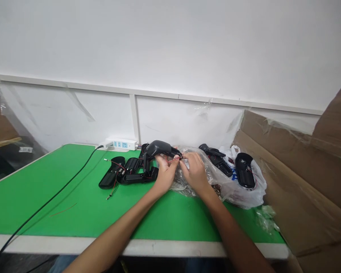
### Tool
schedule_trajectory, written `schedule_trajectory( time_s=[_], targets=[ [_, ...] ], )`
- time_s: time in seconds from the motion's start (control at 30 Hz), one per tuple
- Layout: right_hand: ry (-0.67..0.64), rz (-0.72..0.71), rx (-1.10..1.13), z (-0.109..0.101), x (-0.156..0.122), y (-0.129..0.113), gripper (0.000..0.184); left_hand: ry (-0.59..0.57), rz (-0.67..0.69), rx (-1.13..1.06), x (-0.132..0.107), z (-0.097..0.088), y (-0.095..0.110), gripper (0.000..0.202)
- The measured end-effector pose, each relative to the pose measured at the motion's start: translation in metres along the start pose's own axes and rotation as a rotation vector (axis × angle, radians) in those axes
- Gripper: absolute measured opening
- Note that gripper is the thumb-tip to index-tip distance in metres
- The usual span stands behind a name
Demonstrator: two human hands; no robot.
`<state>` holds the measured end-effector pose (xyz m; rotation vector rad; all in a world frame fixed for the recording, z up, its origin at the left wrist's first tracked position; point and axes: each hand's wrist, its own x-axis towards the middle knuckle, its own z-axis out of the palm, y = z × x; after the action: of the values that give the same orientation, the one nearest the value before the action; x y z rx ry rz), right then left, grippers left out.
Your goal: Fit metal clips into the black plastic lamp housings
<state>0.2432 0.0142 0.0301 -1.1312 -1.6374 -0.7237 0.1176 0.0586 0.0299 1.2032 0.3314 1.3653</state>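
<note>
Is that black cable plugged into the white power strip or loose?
Plugged in: the black cable runs across the green table into the white power strip's left end.

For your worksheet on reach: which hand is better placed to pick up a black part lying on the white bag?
Probably the right hand: it lies beside the white bag and black part; the left hand holds the black housing.

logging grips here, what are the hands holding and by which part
The left hand holds a black plastic housing by its near end. The right hand pinches the thin red wires at that end; the exact grip is too small to tell.
</note>
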Motion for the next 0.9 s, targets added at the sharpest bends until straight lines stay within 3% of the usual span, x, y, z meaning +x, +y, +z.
schedule_trajectory(
  time_s=[0.3, 0.43, 0.9],
  targets=[
    [0.02, 0.09, 0.024, 0.007, -0.006, 0.001, 0.012, 0.038, 0.047, 0.026, 0.0, 0.001, -0.001, 0.059],
    [0.04, 0.076, 0.013, 0.008, -0.006, -0.001, 0.014, 0.003, 0.088, 0.084, 0.0, -0.003, -0.007, 0.058],
    [-0.106, 0.017, -0.009, 0.002, 0.0, -0.001, 0.019, 0.025, 0.08, 0.067, -0.002, -0.003, -0.008, 0.062]
  ],
)
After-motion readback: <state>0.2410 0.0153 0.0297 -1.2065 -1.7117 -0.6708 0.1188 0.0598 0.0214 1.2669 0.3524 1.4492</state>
